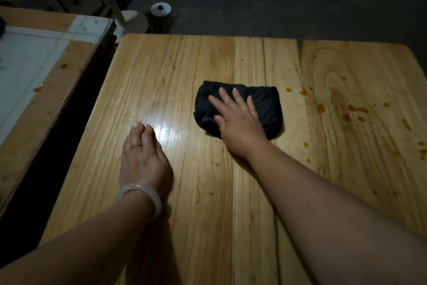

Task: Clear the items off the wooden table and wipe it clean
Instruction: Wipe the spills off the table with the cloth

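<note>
A folded black cloth (265, 106) lies near the middle of the wooden table (189, 192). My right hand (238, 123) presses flat on the cloth's left part with straight, spread fingers. To its left, my left hand (144, 157) rests flat on the bare wood, with a ring on one finger and a pale bangle at the wrist. Orange-brown spills (355, 109) dot the table's right side, to the right of the cloth. A wet sheen shows on the wood just beyond my left hand.
A second table (57, 90) with a glass-covered white sheet stands at the left, across a dark gap. On the dark floor beyond the far edge stand a white round base (134, 21) and a small grey cylinder (160, 10).
</note>
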Available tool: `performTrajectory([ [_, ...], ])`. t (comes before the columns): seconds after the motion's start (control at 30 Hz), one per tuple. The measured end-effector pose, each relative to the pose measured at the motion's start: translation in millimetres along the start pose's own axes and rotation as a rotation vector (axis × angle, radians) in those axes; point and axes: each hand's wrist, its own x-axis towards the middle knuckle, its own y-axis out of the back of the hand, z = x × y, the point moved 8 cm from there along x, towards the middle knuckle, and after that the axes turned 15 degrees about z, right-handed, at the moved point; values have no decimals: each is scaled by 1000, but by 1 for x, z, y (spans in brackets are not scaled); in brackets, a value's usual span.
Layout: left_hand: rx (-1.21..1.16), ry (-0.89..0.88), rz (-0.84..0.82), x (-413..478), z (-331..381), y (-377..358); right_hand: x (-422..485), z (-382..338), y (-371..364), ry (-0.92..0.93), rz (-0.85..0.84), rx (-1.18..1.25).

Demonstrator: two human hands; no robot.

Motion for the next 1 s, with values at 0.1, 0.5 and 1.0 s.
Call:
performTrajectory([
  [0.1, 1, 1, -2, 0, 1, 1, -39, -10, 3, 2, 32, 3],
  [0.5, -133, 87, -204, 5, -1, 9, -170, -38, 2, -97, 286, 427],
  [1.0, -439, 473, -472, -94, 35, 49, -183, -40, 46, -318, -30, 512],
])
